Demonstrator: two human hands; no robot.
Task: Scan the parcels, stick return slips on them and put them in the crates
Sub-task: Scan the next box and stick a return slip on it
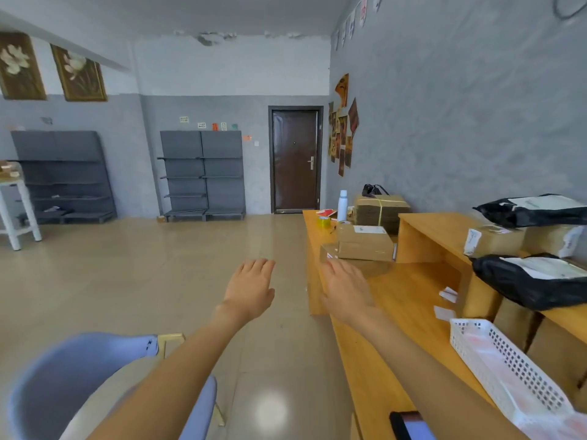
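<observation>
Stacked cardboard parcels (362, 247) lie just beyond the flat right hand (344, 289)

One head-worn wide-angle view looks forward and slightly down across the room. Both forearms stretch out from the bottom edge, the left hand (251, 289) and right hand (346, 289) near mid-frame. The desk (397, 300) runs up the right side, close; the door (295, 160) stands far ahead.
</observation>
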